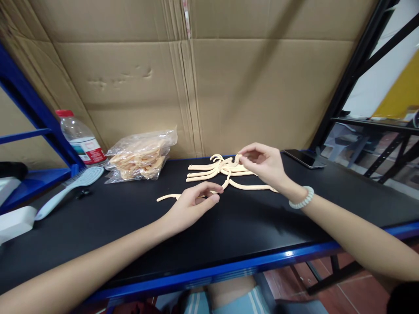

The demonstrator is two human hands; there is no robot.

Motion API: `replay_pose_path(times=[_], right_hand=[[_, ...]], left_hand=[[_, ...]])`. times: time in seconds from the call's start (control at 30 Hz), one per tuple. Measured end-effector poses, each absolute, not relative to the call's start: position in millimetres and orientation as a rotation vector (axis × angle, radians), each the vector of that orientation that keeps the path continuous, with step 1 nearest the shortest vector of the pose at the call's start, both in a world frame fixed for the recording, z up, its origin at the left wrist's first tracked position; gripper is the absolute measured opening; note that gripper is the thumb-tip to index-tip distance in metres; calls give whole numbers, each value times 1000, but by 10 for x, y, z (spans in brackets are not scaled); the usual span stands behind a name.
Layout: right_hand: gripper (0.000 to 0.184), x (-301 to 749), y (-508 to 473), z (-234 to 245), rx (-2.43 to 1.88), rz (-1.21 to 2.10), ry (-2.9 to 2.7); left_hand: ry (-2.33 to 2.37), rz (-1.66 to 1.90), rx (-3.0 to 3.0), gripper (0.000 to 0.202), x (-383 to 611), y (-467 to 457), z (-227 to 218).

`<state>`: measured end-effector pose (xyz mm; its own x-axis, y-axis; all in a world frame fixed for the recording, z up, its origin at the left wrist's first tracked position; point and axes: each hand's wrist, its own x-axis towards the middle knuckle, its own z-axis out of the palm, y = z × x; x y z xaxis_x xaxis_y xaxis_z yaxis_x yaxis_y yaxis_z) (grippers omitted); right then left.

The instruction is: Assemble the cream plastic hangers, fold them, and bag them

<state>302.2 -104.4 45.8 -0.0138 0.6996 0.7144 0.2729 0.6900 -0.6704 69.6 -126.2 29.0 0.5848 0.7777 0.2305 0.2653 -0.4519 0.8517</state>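
A peach plastic clothes hanger [250, 186] lies at the front of a small group, its arms spread left and right. My left hand [193, 203] is over its left arm, fingers curled loosely around it; the exact contact is partly hidden. With thumb and fingertips, my right hand [263, 163] pinches a curved peach piece that looks like a hanger hook [237, 160]. Which hanger that hook belongs to is hard to tell. Right behind, several matching hangers [201, 174] lie stacked, their hooks bunched in the middle and their right ends partly behind my right hand.
A clear plastic bag [140, 157] of peach pieces sits at the back left, beside a red-capped bottle [83, 141]. A light blue hairbrush [72, 187] lies further left. A phone [304, 158] rests at the back right. Cardboard [262, 87] walls the black table's [262, 226] rear.
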Motion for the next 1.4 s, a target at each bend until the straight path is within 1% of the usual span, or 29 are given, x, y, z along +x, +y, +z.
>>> replay_pose_path(times=[0.13,0.2,0.33,0.47,0.6,0.8,0.9,1.0,1.1,1.23,1.4], right_hand=[[15,2785,-1190,346,-683,579,-1671],[13,2716,-1235,297,-647,601,-1701],[8,2639,-1279,230,-632,598,-1752],[8,2634,-1281,227,-680,571,-1903],[11,2787,-1174,290,-782,456,-1971],[13,3241,-792,262,-1210,27,-2121],[9,3353,-663,173,-1331,13,-2208],[5,3348,-608,92,-1330,11,-2237],[6,3306,-580,41,-1315,-44,-2217],[3,3297,-538,0,-1309,-61,-2208],[7,3325,-490,-39,-1237,-101,-2207]], left_hand=[[831,823,1621,40,738,-1269,269],[811,872,1458,37,746,-1263,255],[787,914,1263,25,734,-1235,247],[778,976,1228,30,709,-1193,244],[794,1042,1289,30,703,-1162,246],[881,1047,1295,21,689,-1132,233],[917,1046,1293,20,682,-1125,226],[968,1052,1291,19,689,-1121,226],[997,1072,1287,18,701,-1116,227],[985,1068,1282,17,706,-1108,229],[950,1051,1305,18,682,-1090,212]])
